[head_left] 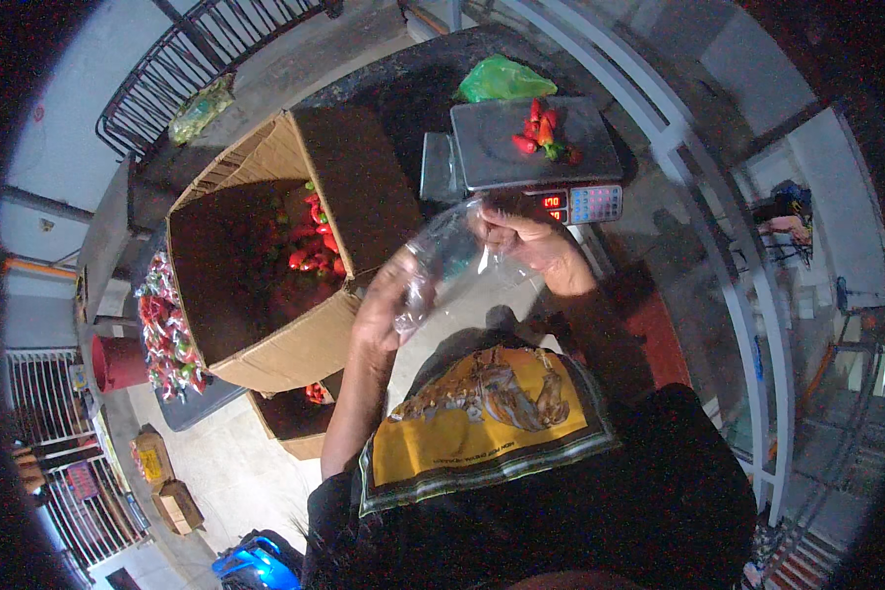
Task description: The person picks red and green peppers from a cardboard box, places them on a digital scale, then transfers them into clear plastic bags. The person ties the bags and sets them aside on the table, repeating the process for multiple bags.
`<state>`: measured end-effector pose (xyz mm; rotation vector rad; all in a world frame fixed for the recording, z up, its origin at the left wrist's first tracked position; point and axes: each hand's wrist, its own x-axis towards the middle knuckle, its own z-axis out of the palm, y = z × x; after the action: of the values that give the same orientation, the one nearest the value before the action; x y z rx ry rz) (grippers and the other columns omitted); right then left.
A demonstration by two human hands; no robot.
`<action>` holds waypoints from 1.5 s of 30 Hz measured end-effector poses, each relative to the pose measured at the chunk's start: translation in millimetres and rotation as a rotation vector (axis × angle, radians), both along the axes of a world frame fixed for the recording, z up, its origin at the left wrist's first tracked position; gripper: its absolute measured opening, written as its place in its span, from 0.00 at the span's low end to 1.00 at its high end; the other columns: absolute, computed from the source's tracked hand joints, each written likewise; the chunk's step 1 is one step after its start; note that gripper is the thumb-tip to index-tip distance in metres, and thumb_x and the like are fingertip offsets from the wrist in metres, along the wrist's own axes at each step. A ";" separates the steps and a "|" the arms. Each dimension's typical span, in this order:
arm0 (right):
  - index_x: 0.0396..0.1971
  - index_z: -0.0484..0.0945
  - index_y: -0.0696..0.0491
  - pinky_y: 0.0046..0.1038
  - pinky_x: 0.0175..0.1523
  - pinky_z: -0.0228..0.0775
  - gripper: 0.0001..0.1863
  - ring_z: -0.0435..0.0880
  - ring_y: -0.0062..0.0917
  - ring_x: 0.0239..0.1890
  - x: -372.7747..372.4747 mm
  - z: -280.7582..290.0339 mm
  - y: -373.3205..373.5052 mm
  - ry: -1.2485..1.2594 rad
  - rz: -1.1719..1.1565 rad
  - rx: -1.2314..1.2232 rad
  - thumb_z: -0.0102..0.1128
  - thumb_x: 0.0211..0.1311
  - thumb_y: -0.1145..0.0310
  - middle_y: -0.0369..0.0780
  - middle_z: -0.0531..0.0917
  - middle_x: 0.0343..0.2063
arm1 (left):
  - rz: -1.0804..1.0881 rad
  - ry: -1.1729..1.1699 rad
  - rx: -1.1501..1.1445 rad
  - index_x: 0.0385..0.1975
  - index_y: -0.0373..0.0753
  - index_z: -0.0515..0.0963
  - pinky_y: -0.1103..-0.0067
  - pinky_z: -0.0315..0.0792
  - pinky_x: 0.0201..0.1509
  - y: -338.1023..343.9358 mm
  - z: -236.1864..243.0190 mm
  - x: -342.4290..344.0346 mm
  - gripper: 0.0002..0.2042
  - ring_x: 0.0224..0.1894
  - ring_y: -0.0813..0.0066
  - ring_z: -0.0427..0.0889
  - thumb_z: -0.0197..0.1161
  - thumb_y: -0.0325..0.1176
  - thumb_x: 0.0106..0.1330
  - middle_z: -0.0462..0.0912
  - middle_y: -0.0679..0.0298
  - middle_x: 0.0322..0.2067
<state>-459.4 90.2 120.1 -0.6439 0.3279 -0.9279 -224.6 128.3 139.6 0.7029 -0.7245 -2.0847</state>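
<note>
My bare left hand (382, 300) is blurred against the thin, clear plastic bag (452, 261); deep shadow inside the large brown cardboard box (290, 344) hides how far the shiny red peppers (310, 260) reach; the lower edge cuts off a glossy blue object (256, 562).

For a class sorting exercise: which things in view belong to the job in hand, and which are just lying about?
Seem to belong:
clear plastic bag, held by left hand and right hand
digital scale
red peppers on the scale
open cardboard box of peppers
filled clear bags

Seem just lying about:
red bucket
small box on the floor
blue object, lower edge
</note>
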 end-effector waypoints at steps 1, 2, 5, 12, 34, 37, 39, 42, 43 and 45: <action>0.31 0.75 0.54 0.17 0.27 0.61 0.10 0.72 0.14 0.22 2.4 8.8 -0.4 0.092 -0.069 -0.024 0.61 0.55 0.64 0.33 0.76 0.23 | -0.069 -0.159 -0.100 0.47 0.36 0.70 0.83 0.74 0.33 4.4 10.0 -5.4 0.16 0.31 0.79 0.78 0.52 0.40 0.66 0.78 0.62 0.33; 0.31 0.75 0.55 0.17 0.28 0.62 0.10 0.73 0.15 0.23 4.9 19.7 1.9 0.183 -0.139 -0.049 0.61 0.55 0.65 0.33 0.76 0.23 | 0.026 -0.227 0.146 0.48 0.35 0.70 0.84 0.73 0.32 7.4 17.9 -17.7 0.18 0.32 0.79 0.79 0.51 0.42 0.66 0.78 0.61 0.37; 0.34 0.76 0.55 0.17 0.33 0.67 0.11 0.77 0.16 0.27 5.2 32.7 5.6 0.364 -0.164 -0.179 0.62 0.54 0.66 0.34 0.79 0.25 | -0.146 -0.125 0.353 0.47 0.34 0.71 0.84 0.72 0.34 -8.3 -16.8 -3.2 0.18 0.34 0.79 0.78 0.52 0.43 0.66 0.78 0.62 0.39; 0.31 0.75 0.55 0.19 0.37 0.66 0.10 0.76 0.18 0.32 -17.5 -24.6 -38.9 0.646 -0.179 -0.566 0.60 0.56 0.64 0.35 0.78 0.29 | -0.255 -0.432 -0.291 0.42 0.36 0.75 0.76 0.69 0.43 1.7 -16.5 -43.6 0.16 0.40 0.73 0.75 0.64 0.33 0.55 0.78 0.66 0.38; 0.57 0.65 0.35 0.52 0.53 0.55 0.30 0.66 0.47 0.53 -117.7 -146.7 -160.5 2.211 -1.145 -0.526 0.56 0.51 0.50 0.45 0.63 0.59 | 0.103 -1.116 -0.496 0.31 0.31 0.74 0.73 0.67 0.38 -8.4 -74.1 -52.5 0.08 0.31 0.66 0.71 0.61 0.28 0.55 0.75 0.55 0.28; 0.54 0.67 0.38 0.48 0.53 0.58 0.27 0.67 0.46 0.53 -130.6 -149.1 -160.1 2.148 -1.077 -0.632 0.56 0.51 0.52 0.46 0.66 0.56 | 0.146 -1.040 -0.480 0.32 0.31 0.73 0.73 0.68 0.37 -12.6 -63.0 -55.2 0.08 0.30 0.65 0.72 0.61 0.27 0.55 0.75 0.55 0.27; 0.52 0.68 0.40 0.45 0.54 0.59 0.25 0.66 0.47 0.55 -139.5 -147.6 -159.3 2.002 -1.046 -0.702 0.56 0.51 0.54 0.48 0.66 0.55 | 0.214 -0.981 -0.502 0.33 0.31 0.73 0.73 0.69 0.36 -20.4 -54.8 -59.8 0.09 0.29 0.64 0.74 0.61 0.27 0.55 0.76 0.54 0.28; 0.51 0.67 0.42 0.43 0.51 0.65 0.25 0.70 0.50 0.49 -145.1 -146.1 -158.1 1.937 -1.070 -0.629 0.57 0.50 0.57 0.52 0.69 0.49 | 0.343 -0.938 -0.545 0.34 0.32 0.73 0.73 0.69 0.35 -39.8 -63.0 -61.5 0.09 0.30 0.60 0.76 0.61 0.27 0.55 0.77 0.52 0.29; 0.51 0.67 0.42 0.43 0.50 0.66 0.25 0.71 0.51 0.48 -143.3 -143.9 -158.0 1.926 -1.063 -0.574 0.57 0.50 0.57 0.52 0.70 0.49 | 0.351 -0.973 -0.580 0.34 0.32 0.73 0.74 0.69 0.35 -47.8 -52.6 -64.0 0.09 0.30 0.58 0.76 0.62 0.28 0.55 0.77 0.52 0.29; 0.54 0.65 0.40 0.44 0.48 0.68 0.28 0.73 0.51 0.46 -148.3 -138.3 -163.5 1.969 -0.943 -0.418 0.59 0.49 0.58 0.52 0.67 0.51 | 0.245 -1.184 -0.718 0.35 0.33 0.73 0.73 0.70 0.36 -61.2 -24.9 -66.9 0.10 0.32 0.55 0.77 0.62 0.29 0.55 0.78 0.51 0.31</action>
<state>-607.8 -73.3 -18.2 -1.7390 2.3785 -0.9117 -291.5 67.1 114.7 1.4630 -1.7690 -0.8816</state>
